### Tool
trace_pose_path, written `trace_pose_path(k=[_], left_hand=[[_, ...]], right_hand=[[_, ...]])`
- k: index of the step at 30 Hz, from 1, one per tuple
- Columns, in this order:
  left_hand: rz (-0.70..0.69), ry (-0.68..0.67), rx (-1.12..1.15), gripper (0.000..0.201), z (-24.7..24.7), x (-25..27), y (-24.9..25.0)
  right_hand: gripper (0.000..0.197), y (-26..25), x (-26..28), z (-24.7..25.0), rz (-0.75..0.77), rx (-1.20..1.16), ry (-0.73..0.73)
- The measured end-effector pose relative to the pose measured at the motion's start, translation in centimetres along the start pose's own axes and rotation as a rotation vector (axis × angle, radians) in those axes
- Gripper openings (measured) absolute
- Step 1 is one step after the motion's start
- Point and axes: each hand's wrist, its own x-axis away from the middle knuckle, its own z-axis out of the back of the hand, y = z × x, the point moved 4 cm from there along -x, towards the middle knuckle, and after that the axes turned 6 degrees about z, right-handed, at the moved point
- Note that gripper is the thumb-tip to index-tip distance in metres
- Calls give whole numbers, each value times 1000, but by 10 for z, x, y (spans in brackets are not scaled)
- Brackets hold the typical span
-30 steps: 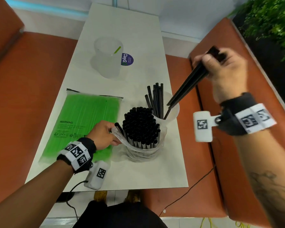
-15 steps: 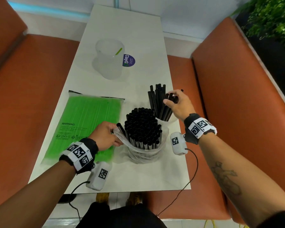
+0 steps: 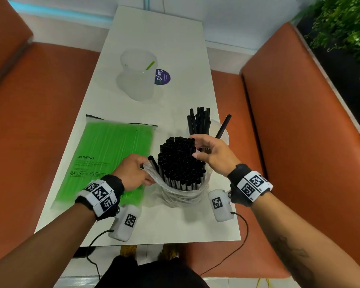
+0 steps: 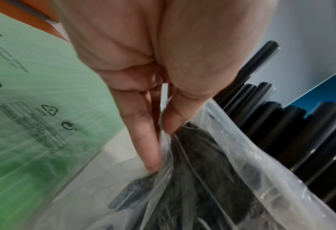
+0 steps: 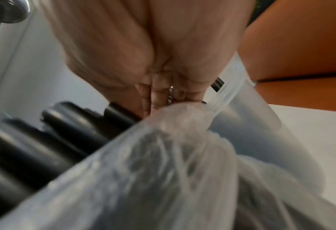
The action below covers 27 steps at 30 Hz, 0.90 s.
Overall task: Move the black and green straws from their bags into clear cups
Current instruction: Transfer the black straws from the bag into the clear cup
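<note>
Straws, bags and cups on a white table (image 3: 170, 44), listed left to right.

At near left we find the green straw bag (image 3: 108, 161) lying flat, sealed, its green straws inside. Far of it we note an empty-looking clear cup (image 3: 138, 79) holding one green straw (image 3: 150, 65), a purple sticker (image 3: 163, 76) just beside it. Our left hand (image 3: 133, 172) pinches the rim of the clear bag (image 3: 181, 194), thumb and fingers (image 4: 149, 140) closed on the film. In that bag stands the bundle of black straws (image 3: 180, 161), upright. Our right hand (image 3: 213, 152) rests at the bundle's far right edge, fingers curled; we cannot tell whether it grips any. Behind it, the second clear cup (image 3: 223, 134) holds more black straws.
</note>
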Motion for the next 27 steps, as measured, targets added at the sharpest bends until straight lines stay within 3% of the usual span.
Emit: trace_pose_path(k=[8, 19, 27], left_hand=[[2, 7, -17, 7, 0, 2, 3], [17, 12, -6, 13, 0, 2, 1], [14, -1, -11, 10, 0, 1, 2]], right_hand=[[15, 0, 1, -8, 29, 40, 107], [16, -21, 11, 10, 111, -191, 316], [18, -108, 19, 80, 313, -268, 426]])
